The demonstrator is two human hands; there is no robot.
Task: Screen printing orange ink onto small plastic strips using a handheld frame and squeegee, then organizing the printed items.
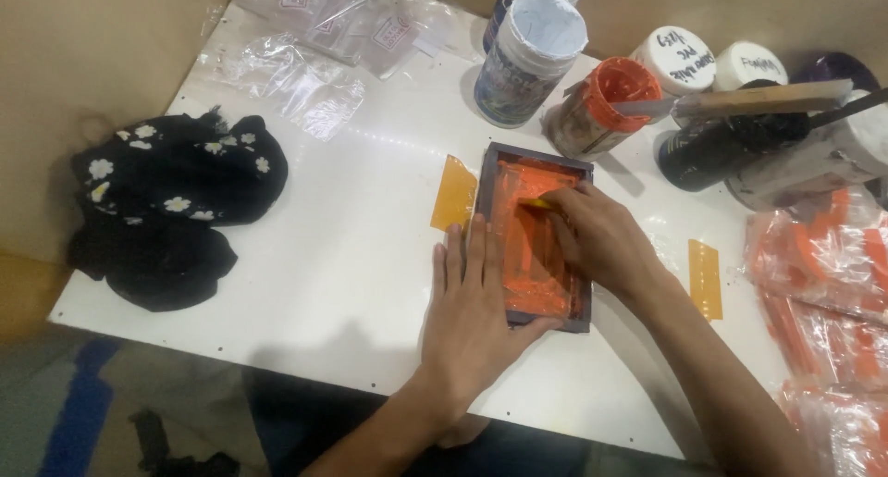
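A small dark-framed printing screen (pixel 535 161) smeared with orange ink lies flat on the white table (pixel 351 255). My left hand (pixel 476 310) presses flat on the table against the frame's left and near edge, fingers spread, thumb along the bottom rail. My right hand (pixel 597 236) is inside the frame, fingers closed on a small scraper (pixel 538 204) whose orange-yellow edge rests on the ink. An orange film strip (pixel 453 195) sticks out from under the frame's left side.
Behind the frame stand an open jar of orange ink (pixel 606 107), a white-lidded tub (pixel 529 56), further jars and a wooden-handled tool (pixel 758 98). Black floral cloth (pixel 171 199) lies left. Clear bags (pixel 305 42) lie at the back, orange-filled bags (pixel 823 283) right. An orange strip (pixel 705 278) lies by my right wrist.
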